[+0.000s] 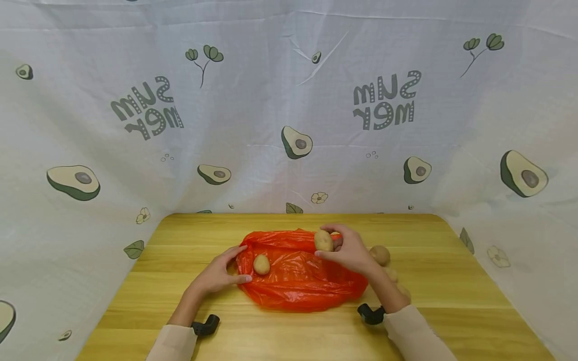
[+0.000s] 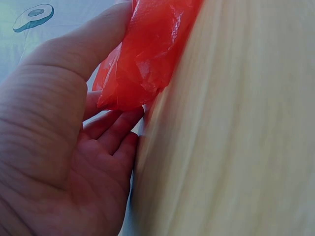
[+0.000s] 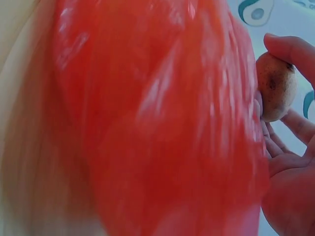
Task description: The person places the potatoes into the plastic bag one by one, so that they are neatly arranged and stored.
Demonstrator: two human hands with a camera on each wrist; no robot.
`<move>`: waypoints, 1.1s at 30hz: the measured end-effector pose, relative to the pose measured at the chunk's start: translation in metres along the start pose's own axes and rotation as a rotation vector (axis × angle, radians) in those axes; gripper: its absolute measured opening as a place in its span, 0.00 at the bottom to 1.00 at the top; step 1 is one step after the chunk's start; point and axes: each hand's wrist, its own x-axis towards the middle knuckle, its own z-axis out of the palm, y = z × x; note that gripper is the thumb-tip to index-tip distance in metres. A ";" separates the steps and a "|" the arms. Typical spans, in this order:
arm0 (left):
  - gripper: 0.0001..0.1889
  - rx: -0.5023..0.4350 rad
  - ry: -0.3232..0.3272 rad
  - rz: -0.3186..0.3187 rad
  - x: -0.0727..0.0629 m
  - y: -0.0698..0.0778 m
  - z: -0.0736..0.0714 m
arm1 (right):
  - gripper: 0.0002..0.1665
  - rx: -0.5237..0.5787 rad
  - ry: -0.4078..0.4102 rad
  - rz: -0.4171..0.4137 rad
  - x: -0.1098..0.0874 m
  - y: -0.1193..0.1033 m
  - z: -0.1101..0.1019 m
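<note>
A red plastic bag [image 1: 298,298] lies on its side across the wooden table, its mouth spread wide. Inside, near its left end, sits one potato [image 1: 261,264]. My left hand [image 1: 215,275] holds that end of the bag, thumb and fingers spread along the edge; the left wrist view shows the red film [image 2: 147,59] between them. Above the right part of the bag, my right hand [image 1: 354,254] grips another potato [image 1: 323,241] between thumb and fingers. The right wrist view shows this potato [image 3: 275,88] raised beside the blurred bag [image 3: 162,123].
Several more potatoes [image 1: 380,255] lie on the table to the right of the bag, partly hidden behind my right forearm. A white cloth [image 1: 253,100] printed with avocados hangs behind the wooden table [image 1: 280,336] and along its sides.
</note>
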 end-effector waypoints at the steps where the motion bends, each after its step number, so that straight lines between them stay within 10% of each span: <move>1: 0.49 -0.001 0.000 -0.001 0.000 0.000 0.000 | 0.41 0.005 -0.004 0.000 0.001 -0.001 0.002; 33: 0.49 -0.006 0.004 -0.012 0.000 0.001 0.001 | 0.41 0.038 -0.169 0.017 0.022 -0.019 0.073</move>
